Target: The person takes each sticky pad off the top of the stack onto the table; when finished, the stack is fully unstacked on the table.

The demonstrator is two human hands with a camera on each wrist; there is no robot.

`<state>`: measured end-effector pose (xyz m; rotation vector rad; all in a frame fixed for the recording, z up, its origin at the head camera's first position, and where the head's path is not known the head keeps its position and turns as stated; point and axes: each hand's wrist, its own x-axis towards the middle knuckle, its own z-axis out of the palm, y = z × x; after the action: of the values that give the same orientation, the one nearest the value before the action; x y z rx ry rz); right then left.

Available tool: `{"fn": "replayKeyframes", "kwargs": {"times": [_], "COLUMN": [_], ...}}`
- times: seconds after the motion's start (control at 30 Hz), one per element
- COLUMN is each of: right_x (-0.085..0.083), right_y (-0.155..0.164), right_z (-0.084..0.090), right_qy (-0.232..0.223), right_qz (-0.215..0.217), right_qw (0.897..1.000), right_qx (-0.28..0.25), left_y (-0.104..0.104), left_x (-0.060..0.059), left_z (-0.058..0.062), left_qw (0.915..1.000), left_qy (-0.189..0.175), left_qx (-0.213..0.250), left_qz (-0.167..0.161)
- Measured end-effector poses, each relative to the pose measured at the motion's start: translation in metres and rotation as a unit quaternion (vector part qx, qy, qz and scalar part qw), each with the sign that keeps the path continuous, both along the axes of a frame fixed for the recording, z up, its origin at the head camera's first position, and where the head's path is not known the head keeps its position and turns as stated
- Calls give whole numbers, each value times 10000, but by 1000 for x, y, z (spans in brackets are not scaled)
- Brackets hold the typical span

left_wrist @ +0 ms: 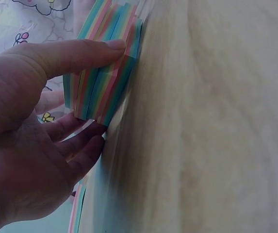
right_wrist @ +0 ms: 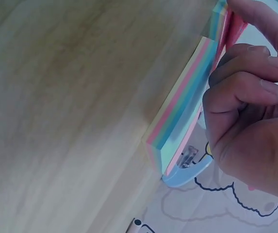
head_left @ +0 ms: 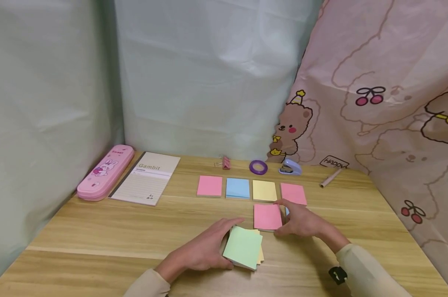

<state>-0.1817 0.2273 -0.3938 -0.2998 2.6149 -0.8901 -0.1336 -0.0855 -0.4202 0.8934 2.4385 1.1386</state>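
Down near the front edge of the table, the left hand grips a thick pad of sticky notes from its left side, thumb laid along the stack's edge and fingers curled under it. That pad has a pale green top sheet, and its edge shows bands of pink, blue, green and yellow; it sits slightly skewed, with a yellow layer peeking out on the right. Just beside it, the right hand pinches the right edge of a pink-topped pad, fingers curled, with the same striped edge in the wrist view.

Behind these lies a row of four pads: pink, blue, yellow and pink, close together but apart. Farther back stand a pink binder clip, a purple tape ring, a small blue stapler and a pen. At the left lie a notebook and a pink pencil case, side by side.

The table is light wood; a pale sheet hangs behind, and a pink bear-print cloth on the right.
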Motion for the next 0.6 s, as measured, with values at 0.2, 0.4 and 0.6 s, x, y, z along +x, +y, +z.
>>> {"fn": "replayKeyframes", "kwargs": {"times": [0.2, 0.4, 0.6], "right_x": [6, 23, 38], "right_y": [1, -6, -19], "right_z": [5, 8, 4], "right_qy": [198, 346, -283], "right_qz": [15, 556, 1295], "right_qw": [9990, 9939, 9786], "right_qx": [-388, -891, -1576], "left_y": [-1, -4, -5], "left_x": [1, 0, -2], "left_z": [0, 1, 0], "left_qw": [10000, 9998, 9998], "left_qy": [-11, -157, -131], "left_qx": [84, 101, 163], "left_qz": [-19, -17, -53]}}
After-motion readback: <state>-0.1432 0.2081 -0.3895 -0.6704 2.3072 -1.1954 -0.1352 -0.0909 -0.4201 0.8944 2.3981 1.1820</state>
